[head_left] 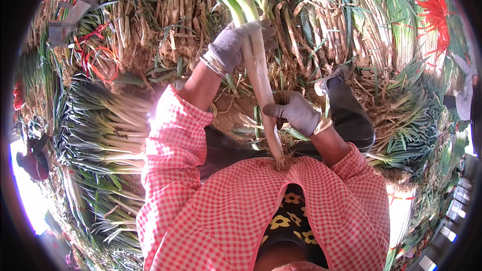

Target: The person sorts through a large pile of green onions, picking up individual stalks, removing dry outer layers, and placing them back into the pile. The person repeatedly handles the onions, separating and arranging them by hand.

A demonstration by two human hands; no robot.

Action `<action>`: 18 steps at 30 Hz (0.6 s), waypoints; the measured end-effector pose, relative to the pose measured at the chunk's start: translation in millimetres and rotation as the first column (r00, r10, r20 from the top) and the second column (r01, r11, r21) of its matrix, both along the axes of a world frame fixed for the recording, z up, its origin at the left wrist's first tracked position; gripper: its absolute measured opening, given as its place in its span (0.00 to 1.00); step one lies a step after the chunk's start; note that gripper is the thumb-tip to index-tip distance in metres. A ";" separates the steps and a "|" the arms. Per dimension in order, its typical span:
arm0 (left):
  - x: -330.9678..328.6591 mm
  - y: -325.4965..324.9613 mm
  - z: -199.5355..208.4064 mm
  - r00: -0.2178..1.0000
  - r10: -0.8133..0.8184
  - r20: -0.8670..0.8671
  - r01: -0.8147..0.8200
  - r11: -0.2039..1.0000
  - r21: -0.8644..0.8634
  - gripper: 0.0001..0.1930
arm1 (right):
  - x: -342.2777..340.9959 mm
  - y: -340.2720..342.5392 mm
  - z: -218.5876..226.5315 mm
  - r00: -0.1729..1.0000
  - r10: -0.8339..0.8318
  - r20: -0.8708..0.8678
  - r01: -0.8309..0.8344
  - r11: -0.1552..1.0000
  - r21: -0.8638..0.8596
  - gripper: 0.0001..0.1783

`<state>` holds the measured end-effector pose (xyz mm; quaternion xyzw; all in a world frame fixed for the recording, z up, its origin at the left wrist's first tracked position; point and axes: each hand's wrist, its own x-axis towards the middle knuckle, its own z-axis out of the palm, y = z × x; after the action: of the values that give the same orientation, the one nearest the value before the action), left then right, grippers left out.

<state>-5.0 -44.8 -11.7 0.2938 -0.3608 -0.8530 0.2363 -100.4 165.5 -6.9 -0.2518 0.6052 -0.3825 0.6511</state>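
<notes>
Two long leeks with white shanks and green tops stand almost upright in front of me, roots toward my chest. My left hand, in a grey glove, is wrapped round them just below the leaves. Lower down, my right hand, gloved too, has its thumb and fingers closed at the white shank, above the roots. The far fingers of the left hand are partly hidden behind the shanks.
Untrimmed leeks with dry brown leaves stand packed along the far side. Cleaned leeks lie piled at my left, and more green-topped ones at my right. Red ties hang at the far right. My shoe rests among loose leaves.
</notes>
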 end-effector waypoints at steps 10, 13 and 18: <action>6.9 -30.0 -20.3 0.947 0.266 0.183 -0.268 0.963 -0.013 0.12 | -25.6 87.7 6.1 0.999 0.036 0.013 -0.033 0.983 -0.182 0.09; 13.2 -46.7 -26.9 0.882 0.386 0.271 -0.385 0.921 -0.059 0.13 | -42.1 120.4 22.0 0.720 0.600 -0.349 -0.602 0.790 0.115 0.11; -5.8 -32.3 -26.8 0.854 0.422 0.305 -0.452 0.892 0.031 0.14 | -31.0 79.4 37.4 0.617 -0.167 -0.769 -0.030 0.971 -0.236 0.20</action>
<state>-10.8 -77.1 -38.5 0.5016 -0.2714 -0.7417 0.3530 -131.4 244.9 30.5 -0.4419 0.7900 -0.3250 0.2738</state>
